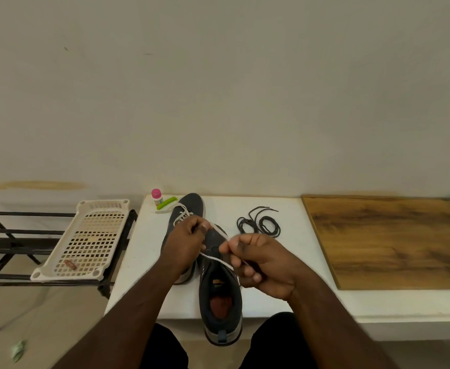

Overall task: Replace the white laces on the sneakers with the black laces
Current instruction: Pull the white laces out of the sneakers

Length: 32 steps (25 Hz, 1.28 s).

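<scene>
Unlacing under way, black laces not yet touched

Pulling of the white lace [219, 233] out of the near sneaker [221, 296] is in progress. Left hand [189, 235] pinches the lace up near the tongue; right hand [258, 262] has fingers curled round the same lace lower down, the strand running slack between them. Near sneaker looks mostly stripped of lace, though the hands hide the upper eyelets. Far sneaker [189, 206], just behind and partly under the left hand, shows white lacing at the toe. Black laces [259, 223] lie coiled on the surface, well clear of both hands. Judged early: one shoe nearly unlaced, second unlacing and all relacing left.

White surface [144, 249] against a plain wall. Small pink-capped bottle [156, 197] and green-handled tool [167, 203] at the back. Wooden board [391, 241] to the right. Perforated plastic tray [85, 241] on a dark metal rack [10, 246] to the left.
</scene>
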Available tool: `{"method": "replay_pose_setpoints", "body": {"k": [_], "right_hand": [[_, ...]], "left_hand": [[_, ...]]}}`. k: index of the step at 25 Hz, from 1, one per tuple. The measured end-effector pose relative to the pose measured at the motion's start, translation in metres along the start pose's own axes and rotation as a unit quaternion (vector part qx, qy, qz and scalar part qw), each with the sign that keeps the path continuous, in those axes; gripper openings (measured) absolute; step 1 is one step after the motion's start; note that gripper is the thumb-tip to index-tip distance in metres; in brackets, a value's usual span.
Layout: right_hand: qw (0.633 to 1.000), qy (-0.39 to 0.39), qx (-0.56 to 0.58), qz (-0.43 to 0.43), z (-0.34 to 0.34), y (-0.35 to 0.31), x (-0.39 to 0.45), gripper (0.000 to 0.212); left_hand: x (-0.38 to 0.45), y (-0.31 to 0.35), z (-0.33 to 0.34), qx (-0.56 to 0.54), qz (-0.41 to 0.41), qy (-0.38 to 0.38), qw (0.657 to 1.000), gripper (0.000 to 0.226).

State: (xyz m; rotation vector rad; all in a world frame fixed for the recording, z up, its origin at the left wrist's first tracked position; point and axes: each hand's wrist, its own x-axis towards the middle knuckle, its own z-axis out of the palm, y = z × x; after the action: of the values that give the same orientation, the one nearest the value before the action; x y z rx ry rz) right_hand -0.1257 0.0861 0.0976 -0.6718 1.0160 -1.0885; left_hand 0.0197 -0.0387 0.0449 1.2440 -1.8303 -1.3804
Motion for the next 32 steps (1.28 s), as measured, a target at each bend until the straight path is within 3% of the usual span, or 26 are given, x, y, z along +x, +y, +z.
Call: {"method": "replay_pose_setpoints", "body": {"k": [2, 3, 4, 5, 6, 7, 8, 10, 11, 12, 14, 15, 16, 17, 18, 19, 20, 22, 23, 25, 26, 27, 28, 29, 30, 32], "right_hand": [[0.974, 0.071, 0.166, -0.135, 0.016, -0.01, 0.012, 0.018], [0.956, 0.154, 0.147, -0.204, 0.015, -0.014, 0.022, 0.016], [0.928, 0.266, -0.009, -0.26, 0.006, -0.014, 0.033, 0.015], [0.877, 0.328, -0.245, -0.253, 0.0, -0.014, 0.038, 0.017], [0.818, 0.32, -0.438, -0.189, -0.005, -0.012, 0.039, 0.018], [0.787, 0.279, -0.538, -0.115, -0.01, -0.008, 0.038, 0.02], [0.821, 0.24, -0.514, -0.058, -0.012, -0.003, 0.033, 0.021], [0.956, 0.147, -0.253, 0.023, 0.0, -0.002, 0.016, 0.024], [0.989, 0.097, -0.108, 0.027, 0.009, -0.004, 0.012, 0.024], [0.998, 0.059, 0.026, 0.003, 0.017, -0.009, 0.007, 0.024], [0.976, 0.086, 0.177, -0.096, 0.026, -0.02, 0.01, 0.025], [0.967, 0.15, 0.132, -0.156, 0.025, -0.024, 0.016, 0.025], [0.951, 0.241, -0.022, -0.195, 0.02, -0.027, 0.023, 0.024], [0.903, 0.304, -0.231, -0.196, 0.014, -0.029, 0.026, 0.022], [0.848, 0.305, -0.406, -0.153, 0.008, -0.028, 0.025, 0.021], [0.818, 0.277, -0.495, -0.09, 0.003, -0.027, 0.022, 0.022], [0.853, 0.235, -0.465, -0.038, 0.0, -0.026, 0.016, 0.024], [0.973, 0.114, -0.199, 0.036, 0.011, -0.027, 0.004, 0.029], [0.996, 0.05, -0.066, 0.011, 0.02, -0.031, -0.001, 0.028], [0.988, 0.037, 0.104, -0.109, 0.034, -0.041, 0.0, 0.023], [0.976, 0.094, 0.087, -0.178, 0.035, -0.046, 0.007, 0.019], [0.952, 0.198, -0.048, -0.229, 0.03, -0.049, 0.017, 0.017], [0.9, 0.284, -0.239, -0.227, 0.021, -0.051, 0.022, 0.016], [0.844, 0.302, -0.409, -0.169, 0.01, -0.046, 0.023, 0.018], [0.822, 0.273, -0.49, -0.096, 0.003, -0.043, 0.019, 0.021], [0.93, 0.137, -0.342, 0.024, 0.002, -0.032, 0.006, 0.029]], "left_hand": [[-0.013, -0.004, 0.015, 0.005, 0.026, -0.108, 0.994, 0.017], [-0.022, -0.002, 0.02, 0.039, 0.037, -0.149, 0.987, 0.018], [-0.027, 0.001, 0.023, 0.08, 0.052, -0.166, 0.982, 0.02], [-0.028, 0.006, 0.021, 0.105, 0.064, -0.157, 0.98, 0.02], [-0.025, 0.011, 0.016, 0.111, 0.073, -0.134, 0.982, 0.019], [-0.024, 0.018, 0.008, 0.103, 0.09, -0.108, 0.985, 0.018], [-0.019, 0.019, 0.0, 0.091, 0.105, -0.078, 0.987, 0.017], [-0.015, 0.028, -0.01, 0.024, 0.113, -0.033, 0.993, 0.017], [-0.013, 0.027, -0.007, -0.034, 0.095, -0.034, 0.994, 0.018], [-0.015, 0.026, -0.002, -0.095, 0.074, -0.053, 0.991, 0.018], [-0.022, 0.017, 0.014, -0.104, 0.05, -0.104, 0.988, 0.019], [-0.026, 0.012, 0.019, -0.042, 0.053, -0.133, 0.989, 0.022], [-0.029, 0.009, 0.021, 0.032, 0.063, -0.164, 0.984, 0.025], [-0.03, 0.012, 0.019, 0.09, 0.084, -0.177, 0.976, 0.027], [-0.028, 0.018, 0.015, 0.114, 0.1, -0.169, 0.974, 0.025], [-0.027, 0.028, 0.007, 0.108, 0.113, -0.145, 0.977, 0.021], [-0.023, 0.035, -0.002, 0.093, 0.126, -0.101, 0.982, 0.018], [-0.017, 0.044, -0.016, 0.002, 0.128, -0.024, 0.991, 0.017], [-0.017, 0.047, -0.016, -0.064, 0.113, -0.026, 0.991, 0.016], [-0.029, 0.045, 0.0, -0.123, 0.079, -0.1, 0.984, 0.022], [-0.037, 0.041, 0.011, -0.078, 0.062, -0.146, 0.984, 0.026], [-0.041, 0.037, 0.017, 0.0, 0.063, -0.184, 0.981, 0.028], [-0.04, 0.036, 0.018, 0.07, 0.081, -0.193, 0.975, 0.026], [-0.036, 0.039, 0.014, 0.106, 0.108, -0.172, 0.973, 0.021], [-0.029, 0.041, 0.005, 0.111, 0.131, -0.127, 0.977, 0.015], [-0.02, 0.05, -0.013, 0.054, 0.145, -0.031, 0.987, 0.018]]}}
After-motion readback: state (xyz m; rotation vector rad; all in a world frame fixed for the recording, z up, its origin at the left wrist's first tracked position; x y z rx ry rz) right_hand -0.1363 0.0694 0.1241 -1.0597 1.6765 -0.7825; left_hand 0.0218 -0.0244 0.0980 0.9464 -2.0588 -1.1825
